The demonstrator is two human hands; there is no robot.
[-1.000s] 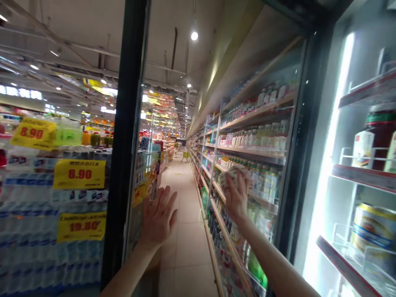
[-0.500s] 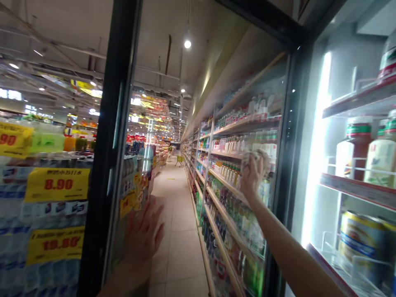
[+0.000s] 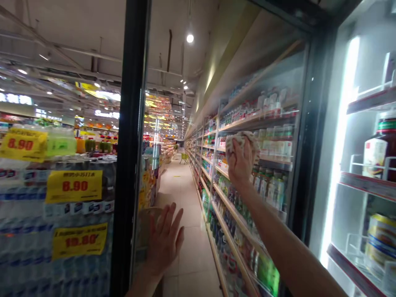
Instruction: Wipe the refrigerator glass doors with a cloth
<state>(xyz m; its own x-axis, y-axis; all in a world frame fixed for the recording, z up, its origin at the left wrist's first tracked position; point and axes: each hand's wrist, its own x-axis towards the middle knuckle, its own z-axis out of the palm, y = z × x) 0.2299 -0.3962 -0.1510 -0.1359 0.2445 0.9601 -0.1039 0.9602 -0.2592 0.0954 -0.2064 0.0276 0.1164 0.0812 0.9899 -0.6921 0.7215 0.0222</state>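
Observation:
A crumpled, light-coloured cloth (image 3: 252,142) lies under my right hand (image 3: 239,163), which presses it against the glass pane of a cooler door. My fingers curl over the cloth, and part of it sticks out past them. Lower and to the left, my left hand (image 3: 165,235) has its fingers spread, with nothing in it. It is up at the glass beside the black door frame (image 3: 133,123); whether the palm touches the pane I cannot tell. Shelves of bottles show in the glass behind both hands.
On the right, the lit cooler's shelf (image 3: 368,183) holds bottles and a can (image 3: 379,243). To the left, stacked packs of bottled water (image 3: 24,231) carry yellow price signs (image 3: 74,186). A tiled aisle (image 3: 182,198) runs away beyond the glass, with a green cart (image 3: 183,157) far along it.
My right hand has moved the cloth left and slightly up across the glass. The door frame and my left hand now appear further right in view.

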